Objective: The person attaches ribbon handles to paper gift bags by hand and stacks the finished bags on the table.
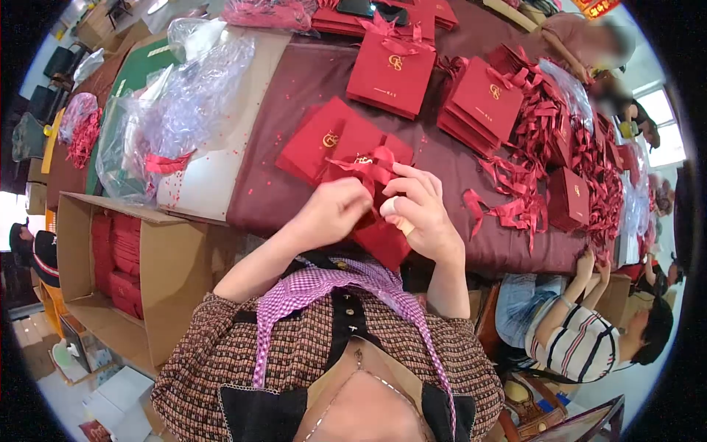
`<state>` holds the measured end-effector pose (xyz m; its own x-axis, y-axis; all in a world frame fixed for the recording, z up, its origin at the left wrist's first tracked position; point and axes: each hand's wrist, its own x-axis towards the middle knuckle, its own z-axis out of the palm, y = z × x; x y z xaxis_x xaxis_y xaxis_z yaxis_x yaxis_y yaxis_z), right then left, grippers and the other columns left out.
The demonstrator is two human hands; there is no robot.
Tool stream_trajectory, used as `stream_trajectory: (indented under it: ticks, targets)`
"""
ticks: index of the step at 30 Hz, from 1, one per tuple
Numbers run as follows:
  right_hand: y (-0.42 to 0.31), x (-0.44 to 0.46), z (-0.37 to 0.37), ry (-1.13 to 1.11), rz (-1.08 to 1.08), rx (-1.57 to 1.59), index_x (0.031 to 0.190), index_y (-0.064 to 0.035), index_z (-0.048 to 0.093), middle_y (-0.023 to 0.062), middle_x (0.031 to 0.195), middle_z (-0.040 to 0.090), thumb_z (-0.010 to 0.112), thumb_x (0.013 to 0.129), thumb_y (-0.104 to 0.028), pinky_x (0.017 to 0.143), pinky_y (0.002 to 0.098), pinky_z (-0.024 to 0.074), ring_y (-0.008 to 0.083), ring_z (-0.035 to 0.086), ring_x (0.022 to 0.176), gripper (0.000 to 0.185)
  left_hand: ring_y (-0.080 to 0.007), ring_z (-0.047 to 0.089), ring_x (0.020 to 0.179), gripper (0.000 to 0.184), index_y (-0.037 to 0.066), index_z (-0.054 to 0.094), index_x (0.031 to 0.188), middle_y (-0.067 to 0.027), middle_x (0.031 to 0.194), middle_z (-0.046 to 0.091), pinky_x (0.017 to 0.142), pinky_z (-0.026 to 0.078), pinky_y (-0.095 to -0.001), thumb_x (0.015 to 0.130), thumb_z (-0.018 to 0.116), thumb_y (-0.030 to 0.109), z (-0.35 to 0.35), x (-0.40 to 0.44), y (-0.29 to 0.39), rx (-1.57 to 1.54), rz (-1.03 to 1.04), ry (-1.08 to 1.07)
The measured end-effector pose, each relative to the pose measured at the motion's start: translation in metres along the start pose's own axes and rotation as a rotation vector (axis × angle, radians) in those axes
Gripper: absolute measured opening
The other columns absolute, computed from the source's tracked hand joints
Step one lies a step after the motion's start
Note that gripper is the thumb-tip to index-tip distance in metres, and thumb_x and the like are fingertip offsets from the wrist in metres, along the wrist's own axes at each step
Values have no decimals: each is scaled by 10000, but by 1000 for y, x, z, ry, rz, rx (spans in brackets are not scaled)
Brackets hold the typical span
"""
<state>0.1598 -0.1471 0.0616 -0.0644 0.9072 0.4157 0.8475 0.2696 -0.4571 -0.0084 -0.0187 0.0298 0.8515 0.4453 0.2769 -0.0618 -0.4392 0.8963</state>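
Observation:
Both of my hands are at a red ribbon (379, 168) on top of a red gift bag near the table's front edge. My left hand (335, 212) is closed, its fingertips pinched at the ribbon's left side. On the ribbon's right side, my right hand (416, 202) has bent fingers closed on it, with white wrapping on a finger or thumb. Under and behind the hands lie flat red bags (305, 147) with gold lettering. Part of the bag being handled hangs below my hands, towards my apron.
Red bags (390, 70) stand at the back, with more bags (482, 103) and heaped ribbons (508, 210) to the right. Clear plastic (191, 103) covers the left side. A cardboard box (173, 280) holds red items. A person in a striped shirt (574, 335) works at right.

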Motion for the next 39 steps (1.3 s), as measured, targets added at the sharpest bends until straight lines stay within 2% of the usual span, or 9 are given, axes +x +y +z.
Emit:
stream_trajectory:
  ticks: [3, 7, 14, 18, 20, 24, 28, 36, 39]
  targets:
    - [0, -3, -7, -19, -19, 27, 840, -114, 614, 48, 1087, 584, 719, 688, -82, 999, 450, 354, 322, 489, 1232, 188, -61, 498, 566, 162, 27, 630, 855, 2, 734, 583, 509, 404, -230, 952, 570, 142, -29, 3, -12, -553, -523, 131]
    - [4, -2, -9, 41, 22, 14, 826, -115, 610, 59, 1137, 572, 726, 654, -51, 1008, 459, 349, 334, 473, 1248, 218, -82, 488, 529, 151, 16, 614, 959, -70, 748, 612, 468, 383, -233, 959, 568, 160, -53, 5, -28, -1188, -478, 165]
    - [11, -2, -8, 120, 110, 67, 866, -103, 650, 91, 1269, 552, 713, 720, -85, 1043, 440, 328, 351, 432, 1293, 160, -98, 580, 636, 191, 11, 552, 1116, -95, 904, 662, 562, 471, -229, 983, 499, 138, -25, 3, -8, -476, -257, 514]
    - [10, 1, -6, 133, 142, 37, 888, -91, 669, 108, 1281, 555, 688, 777, -125, 1058, 433, 317, 348, 434, 1297, 118, -91, 612, 750, 290, -6, 582, 1177, -54, 919, 668, 665, 504, -239, 917, 597, 124, -25, -6, 9, -397, -471, -74]
    - [5, 6, 0, 134, 151, 30, 907, -96, 670, 109, 1289, 551, 687, 780, -116, 1059, 432, 320, 341, 438, 1296, 130, -120, 604, 937, 399, -14, 525, 1274, -87, 1053, 651, 820, 506, -278, 913, 606, 135, 0, -5, 0, -298, -123, -106]
    - [5, 1, -4, 151, 141, 6, 1135, -116, 642, 116, 1324, 528, 715, 789, -192, 1050, 443, 327, 335, 435, 1300, 362, -33, 547, 583, 335, 10, 552, 1275, 11, 817, 637, 478, 441, -188, 969, 493, 131, 2, 4, 8, -540, -498, 41]
    - [6, -18, -35, -69, 34, 46, 1326, -130, 548, 139, 1405, 470, 621, 784, -542, 1075, 483, 292, 363, 367, 1359, 685, -67, 579, 570, 272, 3, 589, 1181, -8, 819, 653, 474, 456, -197, 962, 477, 120, -16, 9, 1, -721, -459, 134]
    - [-11, -7, -39, -203, -69, -34, 1290, -173, 591, 73, 1381, 523, 613, 868, -356, 1120, 498, 222, 313, 382, 1365, 460, -156, 603, 514, 215, 21, 618, 1085, -68, 783, 674, 394, 441, -263, 923, 518, 120, -48, 14, -3, -1014, -543, 339]
    - [-9, 9, -39, -124, -154, -280, 1221, -165, 640, 74, 1323, 576, 627, 791, -109, 1075, 470, 321, 295, 475, 1295, 434, -185, 596, 508, 212, 15, 617, 1070, -98, 782, 673, 393, 430, -273, 935, 512, 139, -63, 12, -3, -1012, -522, 326]
